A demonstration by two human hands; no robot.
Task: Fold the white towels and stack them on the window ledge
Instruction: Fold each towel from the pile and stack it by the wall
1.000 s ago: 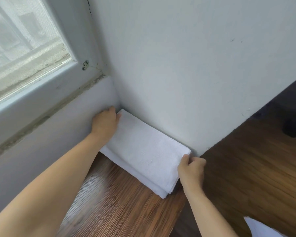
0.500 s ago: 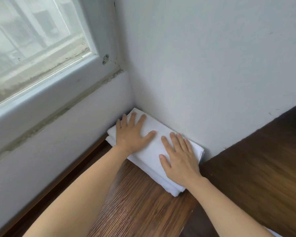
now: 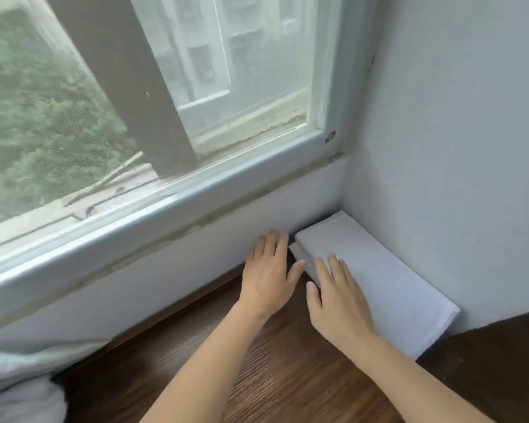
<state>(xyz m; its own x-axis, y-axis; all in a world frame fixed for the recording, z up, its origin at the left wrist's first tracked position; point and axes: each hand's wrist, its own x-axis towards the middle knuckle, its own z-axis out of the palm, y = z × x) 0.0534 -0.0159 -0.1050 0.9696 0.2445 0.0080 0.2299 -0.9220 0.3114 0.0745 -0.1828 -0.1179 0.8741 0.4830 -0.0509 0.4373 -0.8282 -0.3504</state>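
Towels: the folded white towels [image 3: 376, 273] lie in a stack on the wooden ledge [image 3: 287, 377], pushed into the corner where the wall under the window meets the side wall [image 3: 455, 148]. The long back edge of the stack is against the side wall. A lower layer shows a little at the left end of the stack.

Left hand: my left hand [image 3: 268, 274] is flat, palm down, with straight fingers close together and the thumb spread out to the right. It is just beside the left end of the stack, near the wall under the window. I cannot tell if the fingertips touch the towels or the wall. It holds nothing.

Right hand: my right hand [image 3: 339, 303] is also flat, palm down, fingers straight and a little apart. The fingers lie over the front left part of the top towel; I cannot tell if they press on it. It grips nothing.

Hands together: they are near each other, not touching.

Ledge: dark brown wood grain, it goes under both my forearms.

Window: the window [image 3: 165, 87] is above the ledge, with a white frame; green trees and a building are blurred behind it.

Left bottom corner: some pale cloth [image 3: 19, 392], blurred.
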